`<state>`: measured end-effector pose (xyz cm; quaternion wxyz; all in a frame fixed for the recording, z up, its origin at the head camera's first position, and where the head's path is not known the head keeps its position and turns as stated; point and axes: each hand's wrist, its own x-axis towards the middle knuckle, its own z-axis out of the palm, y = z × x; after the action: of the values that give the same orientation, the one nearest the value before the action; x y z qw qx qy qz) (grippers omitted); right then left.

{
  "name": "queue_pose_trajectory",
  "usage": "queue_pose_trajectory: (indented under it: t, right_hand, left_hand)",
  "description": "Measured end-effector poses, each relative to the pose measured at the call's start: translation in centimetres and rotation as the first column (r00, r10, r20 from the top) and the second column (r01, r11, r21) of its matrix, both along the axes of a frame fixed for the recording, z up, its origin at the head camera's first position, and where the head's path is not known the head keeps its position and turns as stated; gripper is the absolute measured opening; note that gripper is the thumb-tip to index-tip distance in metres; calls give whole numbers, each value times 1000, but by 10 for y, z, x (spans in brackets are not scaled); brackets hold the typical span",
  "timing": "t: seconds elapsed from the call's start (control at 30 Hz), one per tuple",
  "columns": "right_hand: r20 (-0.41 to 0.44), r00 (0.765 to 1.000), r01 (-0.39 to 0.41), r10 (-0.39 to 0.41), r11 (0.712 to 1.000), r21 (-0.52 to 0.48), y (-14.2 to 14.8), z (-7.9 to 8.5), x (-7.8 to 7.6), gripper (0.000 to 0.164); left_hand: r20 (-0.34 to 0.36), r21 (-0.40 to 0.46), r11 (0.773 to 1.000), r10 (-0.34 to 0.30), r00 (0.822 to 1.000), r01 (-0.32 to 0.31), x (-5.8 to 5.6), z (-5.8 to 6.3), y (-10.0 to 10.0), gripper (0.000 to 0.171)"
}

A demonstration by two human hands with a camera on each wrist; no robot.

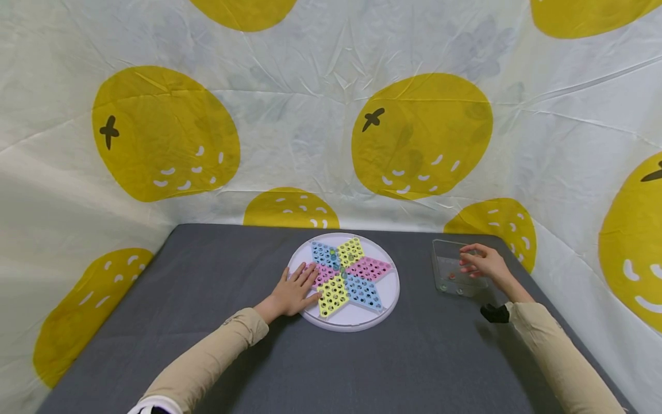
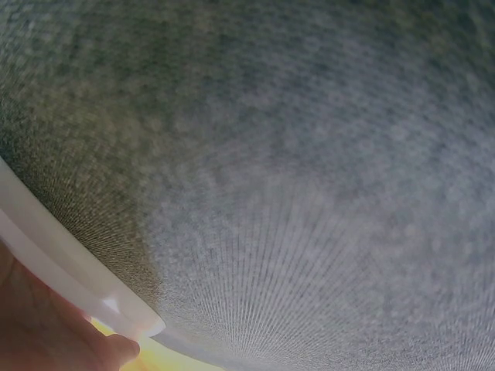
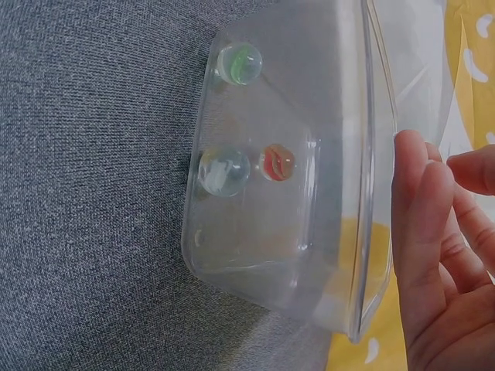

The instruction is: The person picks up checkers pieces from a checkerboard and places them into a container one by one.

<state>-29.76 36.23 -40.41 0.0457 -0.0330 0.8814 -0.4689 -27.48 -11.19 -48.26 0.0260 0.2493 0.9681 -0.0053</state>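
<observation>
My left hand (image 1: 293,292) rests spread on the left side of a round white Chinese checkers board (image 1: 345,326), its fingers over the pink and yellow points. Several glass marbles (image 1: 336,267) sit in holes around the middle of its coloured star. Only part of that hand (image 2: 46,332) shows by the white rim in the left wrist view. Over a clear plastic box (image 1: 443,259) at the right hovers my right hand (image 1: 486,264), fingers loosely bent, with nothing visible in them. Inside the box lie a green-swirled marble (image 3: 241,63), a whitish marble (image 3: 224,171) and a red-swirled marble (image 3: 277,162).
A dark grey cloth (image 1: 207,287) covers the table. Behind it and along both sides hangs a pale curtain (image 1: 289,138) printed with large yellow fruit. Below my right sleeve cuff a black object (image 1: 495,313) sticks out.
</observation>
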Motion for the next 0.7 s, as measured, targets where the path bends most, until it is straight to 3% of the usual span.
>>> queue_pose_trajectory:
  t: [0.17, 0.4, 0.7]
  right_hand:
    - [4, 1000, -4, 4, 1000, -16, -2, -1, 1, 35]
    - [10, 1000, -12, 12, 1000, -22, -3, -2, 2, 43]
    - [21, 999, -41, 41, 999, -24, -13, 3, 6, 42]
  left_hand:
    - [18, -3, 1000, 10, 1000, -10, 1, 2, 1, 70]
    - [21, 15, 1000, -1, 1000, 1, 5, 8, 2, 68]
    - [13, 22, 1000, -12, 1000, 12, 5, 7, 1, 68]
